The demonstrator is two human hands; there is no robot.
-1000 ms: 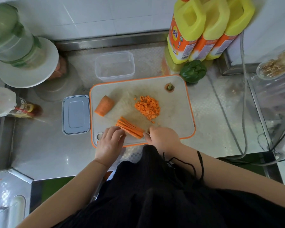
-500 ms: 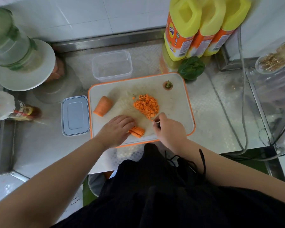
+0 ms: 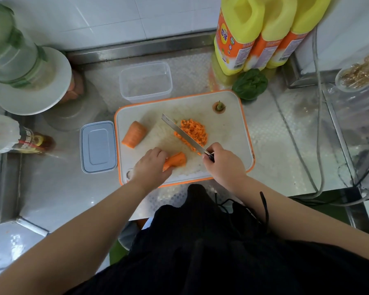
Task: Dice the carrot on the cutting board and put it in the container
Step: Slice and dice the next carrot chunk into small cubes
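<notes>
On the cutting board [image 3: 226,133] the carrot lies in several states. A heap of diced carrot [image 3: 194,132] sits near the middle of the board, a little to the right. A bundle of carrot sticks [image 3: 176,160] lies at the near edge, its left end under the left hand [image 3: 150,167], whose fingers curl down over the sticks to hold them together. An uncut carrot chunk [image 3: 134,134] rests on the left part of the board, apart from the rest. The trimmed carrot top [image 3: 219,107] stands at the far right corner.

The right hand [image 3: 224,165] is wrapped around the handle of a knife [image 3: 182,134]; the blade runs away from the hand toward the far left, along the left edge of the diced heap, well clear of the sticks. Whether the edge touches the board cannot be told.

By my reading the work is roughly halfway: one portion is diced, the sticks wait for crosswise cuts, and the chunk has yet to be sliced at all. Nothing has gone into the clear container [image 3: 145,81], which stands open just beyond the far edge of the board, with no carrot visible in it. Its lid [image 3: 98,146] lies flat to the left of the board.

Further out on the steel counter [image 3: 275,150] are a green pepper [image 3: 250,84] and three yellow bottles [image 3: 262,30] at the far right
</notes>
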